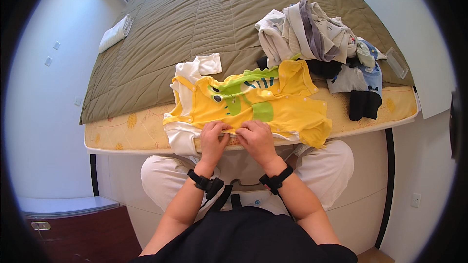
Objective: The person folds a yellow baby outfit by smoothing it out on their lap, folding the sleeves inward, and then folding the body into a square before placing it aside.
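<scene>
A yellow baby romper (204, 102) with a green crocodile design lies spread across the near edge of the mattress. White sleeves show at its left end, one lying flat toward the back and one hanging over the edge. Snap buttons dot its straps and legs. My left hand (215, 140) pinches the romper's near side edge between thumb and fingers. Just right of it, my right hand (257, 140) grips the same edge, near the green patch. The fingertips partly hide the cloth that they hold.
A heap of baby clothes (292, 33) stands at the back right, with folded black garments (365, 105) and a clear plastic box (396, 63) nearby. A folded white cloth (116, 33) lies on the olive quilt (164, 40). The floral mattress (128, 131) ends before my knees.
</scene>
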Demonstrator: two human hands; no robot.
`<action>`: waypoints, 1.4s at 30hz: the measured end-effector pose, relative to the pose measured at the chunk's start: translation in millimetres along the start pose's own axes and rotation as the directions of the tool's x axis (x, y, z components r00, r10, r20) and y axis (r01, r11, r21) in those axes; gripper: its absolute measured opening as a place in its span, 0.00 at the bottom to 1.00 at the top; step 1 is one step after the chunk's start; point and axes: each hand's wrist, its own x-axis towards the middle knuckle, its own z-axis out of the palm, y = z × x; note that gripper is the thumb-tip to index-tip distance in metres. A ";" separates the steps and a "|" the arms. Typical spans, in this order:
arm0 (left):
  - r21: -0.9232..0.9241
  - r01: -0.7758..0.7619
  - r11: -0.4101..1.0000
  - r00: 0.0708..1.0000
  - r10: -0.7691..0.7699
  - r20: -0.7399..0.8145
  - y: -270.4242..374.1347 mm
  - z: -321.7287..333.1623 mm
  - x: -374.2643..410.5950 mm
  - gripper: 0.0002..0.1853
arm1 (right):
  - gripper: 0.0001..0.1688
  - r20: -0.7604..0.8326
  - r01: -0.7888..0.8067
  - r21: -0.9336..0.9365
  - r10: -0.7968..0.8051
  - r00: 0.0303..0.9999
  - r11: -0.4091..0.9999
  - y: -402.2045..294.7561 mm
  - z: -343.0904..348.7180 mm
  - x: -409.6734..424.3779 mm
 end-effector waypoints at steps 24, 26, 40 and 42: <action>-0.084 -0.116 0.990 0.991 0.120 0.051 -1.2 -10.9 -1.8 0.10 | 0.08 -0.013 0.091 0.050 -0.090 0.996 0.995 8.1 3.4 -2.4; -0.086 -0.120 0.989 0.991 0.125 0.053 -1.9 -10.3 -2.3 0.10 | 0.07 -0.016 0.096 0.031 -0.095 0.995 0.995 7.0 2.8 -2.3; -0.088 -0.137 0.987 0.989 0.141 0.042 -1.6 -10.5 -2.0 0.10 | 0.04 0.037 0.139 -0.096 -0.136 0.990 0.986 1.7 2.1 -5.3; -0.090 -0.148 0.985 0.988 0.152 0.039 -2.3 -9.8 -2.6 0.11 | 0.04 0.042 0.146 -0.105 -0.143 0.989 0.984 0.5 1.9 -7.2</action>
